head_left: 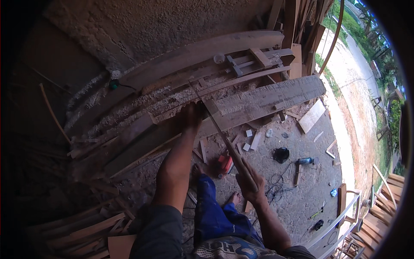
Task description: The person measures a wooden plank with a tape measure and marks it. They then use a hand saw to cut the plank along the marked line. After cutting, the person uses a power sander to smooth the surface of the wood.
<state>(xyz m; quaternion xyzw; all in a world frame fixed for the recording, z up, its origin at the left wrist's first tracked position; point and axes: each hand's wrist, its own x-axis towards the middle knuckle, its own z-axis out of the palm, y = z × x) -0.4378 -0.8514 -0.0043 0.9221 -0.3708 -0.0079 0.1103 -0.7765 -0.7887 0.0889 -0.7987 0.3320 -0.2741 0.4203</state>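
A long thick wooden beam (267, 98) lies across the bench in front of me. My left hand (192, 115) grips it near its middle, with the fingers partly in shadow. My right hand (251, 184) is closed round the near end of a handsaw (222, 136), seen almost edge-on. The narrowing blade crosses the beam just right of my left hand, its tip pointing away from me over the bench.
A metal clamp (235, 66) and wood strips lie on the shavings-covered bench. On the floor are a red power tool (225, 165), a blue power tool (305, 161) with a black cord (278, 185), and offcuts. Lumber (82, 233) is piled at lower left.
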